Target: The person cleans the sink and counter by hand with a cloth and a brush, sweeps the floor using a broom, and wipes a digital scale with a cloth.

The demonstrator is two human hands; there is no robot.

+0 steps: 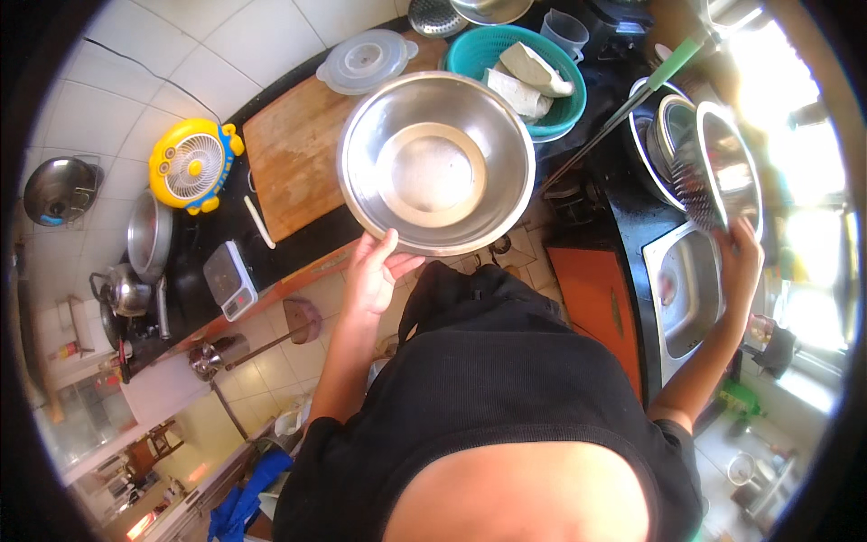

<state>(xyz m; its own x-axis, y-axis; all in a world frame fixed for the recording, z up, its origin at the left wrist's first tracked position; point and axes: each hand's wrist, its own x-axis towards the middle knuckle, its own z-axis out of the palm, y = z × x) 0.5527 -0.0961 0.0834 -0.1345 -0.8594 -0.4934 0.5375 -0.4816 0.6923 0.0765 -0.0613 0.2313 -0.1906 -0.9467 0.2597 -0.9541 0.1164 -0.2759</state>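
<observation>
A wide stainless steel bowl (501, 169) is before me, its inside facing up and no contents visible. My left hand (376, 274) holds its near rim, with the thumb over the edge and the other fingers beneath. Off to the right, my right hand (739, 247) grips the lower rim of a second steel bowl (733, 159), which is tilted on its side. Its outer face carries dark speckles that may be holes or reflections. Behind it are stacked metal bowls (653, 149), and the sink (687, 291) is just below that hand.
A wooden cutting board (298, 159) bears a translucent lid (369, 61). Pale blocks (528, 78) sit in a teal plastic basket (467, 51). A yellow fan (193, 166) and kitchen scale (231, 278) stand left. A green-handled pole (630, 105) slants between the counters.
</observation>
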